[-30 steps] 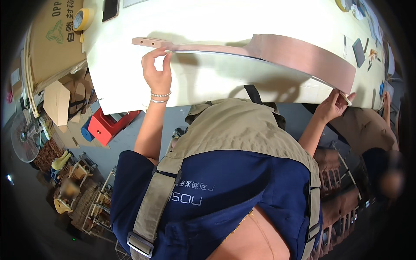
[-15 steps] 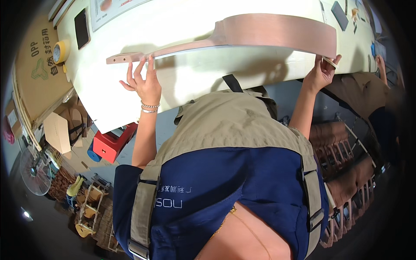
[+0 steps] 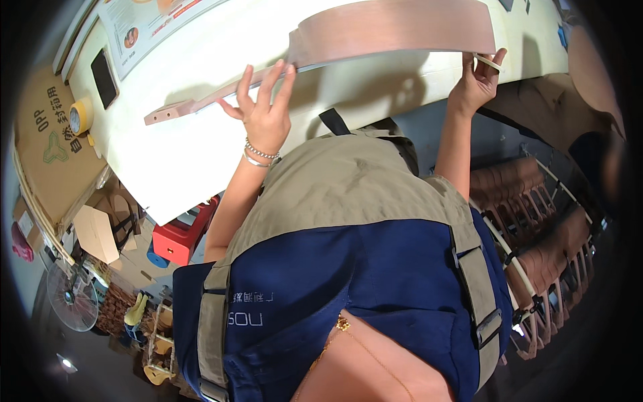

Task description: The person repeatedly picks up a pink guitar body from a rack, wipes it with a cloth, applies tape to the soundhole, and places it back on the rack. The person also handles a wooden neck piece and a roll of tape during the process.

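Note:
An unfinished wooden guitar is turned edge-on over the pale worktop, its curved side toward me. The headstock points left, and the body lies to the right. My left hand is open, its spread fingers resting against the neck near the body. At the body's right end, my right hand is closed on a thin pale strip beneath the lower edge. Whether its hidden fingers also touch the guitar is hard to make out.
On the worktop lie a dark phone, a printed sheet and a yellow tape roll. A red tool-like object is below the left corner. Guitar-shaped wooden parts hang on racks at right; another person is beside them.
My left hand has slid right along the neck, closer to the body. The guitar now slopes more, its headstock lower. My right hand still grips the pale strip; the whole view has shifted.

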`<action>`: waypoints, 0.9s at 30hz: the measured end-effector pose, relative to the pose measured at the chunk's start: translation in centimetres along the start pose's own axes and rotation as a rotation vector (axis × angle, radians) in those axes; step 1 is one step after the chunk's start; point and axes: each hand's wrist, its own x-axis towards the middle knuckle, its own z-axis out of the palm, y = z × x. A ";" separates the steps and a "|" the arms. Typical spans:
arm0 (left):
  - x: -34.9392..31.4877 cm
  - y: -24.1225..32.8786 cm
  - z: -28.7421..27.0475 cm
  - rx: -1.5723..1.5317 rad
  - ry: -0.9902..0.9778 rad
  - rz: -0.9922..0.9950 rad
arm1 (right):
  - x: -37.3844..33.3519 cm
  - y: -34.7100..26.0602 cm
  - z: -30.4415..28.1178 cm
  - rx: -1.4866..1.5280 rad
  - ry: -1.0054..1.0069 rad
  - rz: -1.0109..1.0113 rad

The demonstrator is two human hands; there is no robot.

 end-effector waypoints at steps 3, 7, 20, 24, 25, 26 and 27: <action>0.8 1.7 0.9 -0.036 0.037 0.013 | 0.0 -0.2 0.4 0.005 0.017 0.004; 0.7 1.8 1.1 0.016 0.022 0.043 | 0.0 0.3 0.3 0.040 0.056 0.002; 2.0 -0.5 1.2 0.044 0.051 0.213 | -0.1 2.6 -0.3 0.118 0.101 0.199; 3.6 2.3 2.6 -0.006 0.222 0.213 | -0.7 5.1 -1.0 0.093 0.088 0.262; 4.0 3.6 2.6 0.000 0.193 0.214 | -0.8 5.4 -1.1 0.088 0.078 0.277; 4.6 4.5 2.5 0.007 0.163 0.215 | -0.9 5.7 -1.2 0.108 0.072 0.276; 5.5 5.0 2.0 -0.006 0.155 0.323 | -1.1 6.1 -1.3 0.130 0.069 0.274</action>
